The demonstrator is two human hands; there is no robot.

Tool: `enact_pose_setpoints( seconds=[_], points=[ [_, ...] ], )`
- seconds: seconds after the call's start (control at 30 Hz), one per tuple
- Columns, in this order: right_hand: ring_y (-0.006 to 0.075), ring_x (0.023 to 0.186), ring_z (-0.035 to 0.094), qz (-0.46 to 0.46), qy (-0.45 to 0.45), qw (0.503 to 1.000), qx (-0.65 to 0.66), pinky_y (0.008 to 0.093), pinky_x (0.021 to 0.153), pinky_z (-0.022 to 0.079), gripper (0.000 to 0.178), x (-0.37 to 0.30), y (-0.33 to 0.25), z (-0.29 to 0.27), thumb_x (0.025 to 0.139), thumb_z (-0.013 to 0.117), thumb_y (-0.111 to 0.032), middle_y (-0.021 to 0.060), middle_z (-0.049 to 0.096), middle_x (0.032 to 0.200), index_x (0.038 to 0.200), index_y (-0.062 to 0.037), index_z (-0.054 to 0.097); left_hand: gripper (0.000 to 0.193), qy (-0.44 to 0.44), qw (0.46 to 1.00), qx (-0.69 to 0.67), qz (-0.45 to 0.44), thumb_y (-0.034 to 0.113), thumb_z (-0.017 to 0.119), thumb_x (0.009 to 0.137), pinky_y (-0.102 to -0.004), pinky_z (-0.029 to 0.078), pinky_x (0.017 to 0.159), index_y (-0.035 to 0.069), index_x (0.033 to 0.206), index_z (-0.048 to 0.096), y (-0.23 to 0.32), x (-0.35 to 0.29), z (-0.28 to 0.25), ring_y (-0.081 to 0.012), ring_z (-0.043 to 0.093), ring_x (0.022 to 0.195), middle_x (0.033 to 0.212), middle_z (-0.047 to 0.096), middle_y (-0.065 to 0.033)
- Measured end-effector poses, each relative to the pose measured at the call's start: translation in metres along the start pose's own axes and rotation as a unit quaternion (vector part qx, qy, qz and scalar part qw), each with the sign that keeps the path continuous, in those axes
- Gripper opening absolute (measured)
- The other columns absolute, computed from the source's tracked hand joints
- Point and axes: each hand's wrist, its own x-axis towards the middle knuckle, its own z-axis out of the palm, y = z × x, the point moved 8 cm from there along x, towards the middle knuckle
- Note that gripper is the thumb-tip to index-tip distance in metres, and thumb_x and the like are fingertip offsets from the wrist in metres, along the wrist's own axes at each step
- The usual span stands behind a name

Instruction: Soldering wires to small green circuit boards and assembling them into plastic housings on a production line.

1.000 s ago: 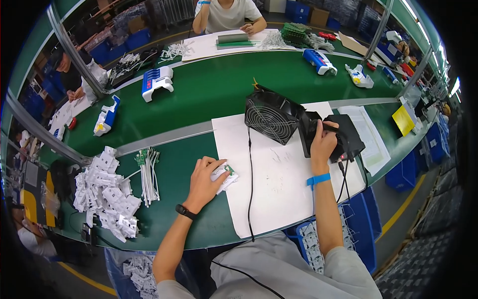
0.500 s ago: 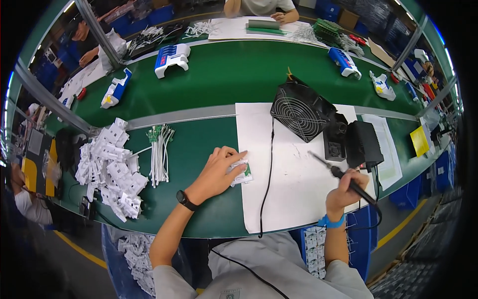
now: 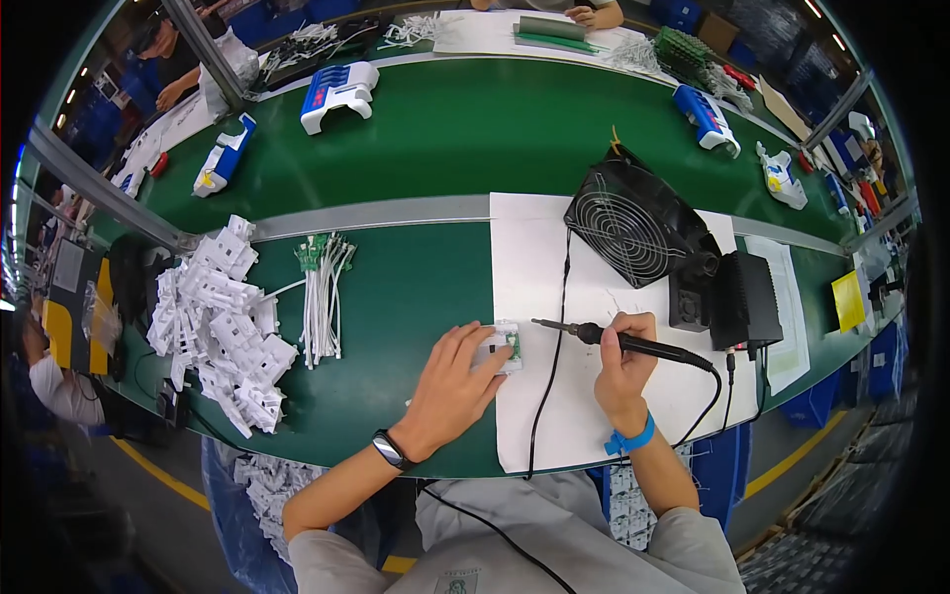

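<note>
The left hand's (image 3: pixel 455 391) fingers bend close together over the white part (image 3: pixel 509 348), clamped on its left side; the part lies beneath them at the paper's left edge. The right hand's (image 3: pixel 625 376) fingers are closed round the iron (image 3: pixel 673 351), its tip pointing left, just beside the part and apart from it. Both forearms reach in from the lower edge, the left wrist angled right, the right hand turned inward.

Under the right fingers lies marked white paper (image 3: pixel 584 426) on the green bench (image 3: pixel 396 287). Beyond them stand a fan (image 3: pixel 623 233) and, to their right, a black box (image 3: pixel 747 297). Well left of the left fingers are wires (image 3: pixel 322 307) and a white pile (image 3: pixel 223 327). Farther out run a metal rail (image 3: pixel 376 215), a green belt (image 3: pixel 445 129) with blue-and-white housings (image 3: pixel 341 94), and a co-worker's hand (image 3: pixel 594 15).
</note>
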Motion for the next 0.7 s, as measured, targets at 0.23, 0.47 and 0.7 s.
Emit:
enact_pose_setpoints(
  seconds=[0.23,0.47,0.7],
  points=[
    [0.0027,0.060,0.036,-0.018,-0.014,1.000,0.007,0.0203,0.054,0.028,0.016,-0.011,0.003,0.001,0.096,0.062,-0.004,-0.0007,0.049,0.071,0.097,-0.0054,0.046,0.034,-0.009,1.000,-0.009,0.006,0.014,0.073,0.086,-0.0514,0.040,0.109,0.012,0.119,0.066,-0.001,0.001,0.002,-0.0387,0.049,0.129,0.134,0.055,-0.0147],
    [0.0024,0.057,0.034,-0.033,-0.007,0.999,0.005,0.0208,0.052,0.026,0.017,-0.009,0.001,0.004,0.095,0.062,-0.002,-0.0003,0.049,0.069,0.095,-0.0052,0.045,0.035,-0.011,1.000,-0.022,0.000,0.013,0.072,0.086,-0.0511,0.040,0.109,0.011,0.120,0.065,-0.001,0.003,-0.002,-0.0379,0.049,0.128,0.133,0.054,-0.0160],
    [0.0039,0.058,0.035,-0.008,-0.050,0.999,0.001,0.0219,0.054,0.028,0.017,-0.010,-0.003,0.013,0.096,0.060,-0.003,-0.0002,0.047,0.068,0.096,-0.0055,0.043,0.035,-0.008,0.999,-0.031,-0.004,0.015,0.074,0.085,-0.0505,0.041,0.108,0.012,0.119,0.067,-0.002,0.003,-0.004,-0.0382,0.049,0.128,0.134,0.055,-0.0137]
  ],
)
